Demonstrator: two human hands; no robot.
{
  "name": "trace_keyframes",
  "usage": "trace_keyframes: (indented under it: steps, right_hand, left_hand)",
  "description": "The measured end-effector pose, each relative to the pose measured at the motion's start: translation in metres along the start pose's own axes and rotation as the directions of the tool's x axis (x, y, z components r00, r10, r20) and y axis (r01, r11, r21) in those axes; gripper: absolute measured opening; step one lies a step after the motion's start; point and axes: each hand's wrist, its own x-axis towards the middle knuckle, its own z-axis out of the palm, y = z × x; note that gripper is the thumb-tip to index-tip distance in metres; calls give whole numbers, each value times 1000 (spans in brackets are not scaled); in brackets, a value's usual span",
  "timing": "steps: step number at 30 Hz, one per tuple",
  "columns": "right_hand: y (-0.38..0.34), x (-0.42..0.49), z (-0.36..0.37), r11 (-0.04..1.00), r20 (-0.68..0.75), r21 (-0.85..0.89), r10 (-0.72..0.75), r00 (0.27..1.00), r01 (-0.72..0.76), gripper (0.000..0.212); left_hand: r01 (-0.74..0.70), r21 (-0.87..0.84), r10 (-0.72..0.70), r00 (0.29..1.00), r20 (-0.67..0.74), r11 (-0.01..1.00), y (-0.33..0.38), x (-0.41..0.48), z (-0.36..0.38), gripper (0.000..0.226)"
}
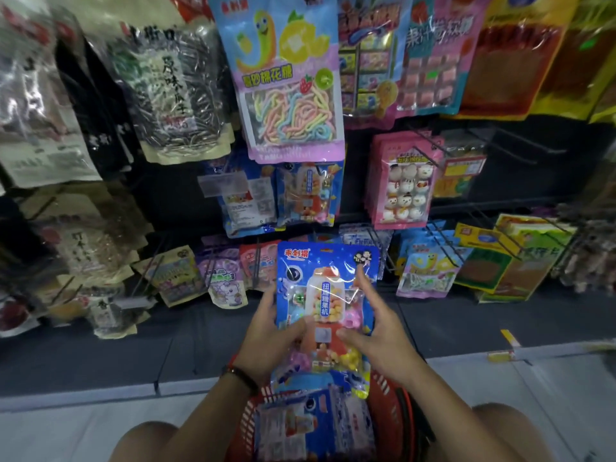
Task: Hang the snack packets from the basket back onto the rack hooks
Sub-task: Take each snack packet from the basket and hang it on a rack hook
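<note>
Blue plastic snack packet (328, 278) printed with a red sweet dispenser stands upright in the air, directly above the red plastic basket (390, 391) and just in front of the lowest row of the rack. It is one packet, handled with two hands. The left hand (270, 338) pinches its lower left edge, thumb on the front and fingers going behind. The right hand (376, 338) is spread open, its thumb laid across the front and its fingers fairly straight along the right side. That reads as steadying rather than gripping. The packet faces the person with its hang slot at the top, probably so that the slot can be lined up with a hook.

Two packets of the same design (308, 195) hang higher up in the middle row, one showing its front and one its back. That hook looks like the destination. A black wire hook (428, 156) juts out over the pink packets nearby. In the basket, at least two more blue packets lie flat; any beneath them are hidden.
</note>
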Motion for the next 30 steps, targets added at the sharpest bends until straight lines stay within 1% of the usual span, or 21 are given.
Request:
trace_keyframes:
  steps: [1,2,3,4,7,9,11,15,17,22,26,30]
  right_hand:
    - [-1,5,-2,1000,-8,5,-11,1000,11,114]
    - [-1,11,-3,1000,-19,9,-24,1000,24,113]
    - [-2,18,-6,999,-31,14,-39,999,39,112]
    - [-3,25,-8,998,-44,17,-52,998,53,110]
    - [-6,49,-12,997,-100,12,-74,992,76,100]
    - [-6,66,-14,996,-136,14,-88,987,91,95]
    - [-5,84,-17,994,-164,5,-108,980,110,93]
    - [2,112,-23,980,-217,-45,-200,956,195,89]
    - [7,123,-25,970,-220,-64,-242,945,234,87]
    - [13,142,-26,957,-222,-75,-289,931,279,87]
    - [13,154,-28,945,-215,-108,-325,921,308,88]
    - [12,162,-29,939,-212,-105,-342,915,327,89]
  left_hand:
    - [-45,28,44,999,6,999,1,4,1,86]
    - [-82,75,83,997,-6,994,3,10,2,100]
    - [-112,121,116,993,-26,986,4,16,4,108]
    - [-131,159,140,989,-49,978,6,23,5,112]
    - [-154,239,179,980,-89,959,14,45,6,110]
    - [-168,287,200,976,-88,943,19,62,6,103]
    - [-193,348,233,969,-78,918,22,79,7,97]
    - [-230,425,286,955,-72,876,29,108,10,98]
    - [-250,425,308,949,-72,870,30,117,9,98]
    - [-309,439,373,926,-64,844,27,132,5,101]
    - [-304,402,363,929,-77,864,29,140,4,99]
    - [-309,414,372,925,-78,856,30,147,2,98]
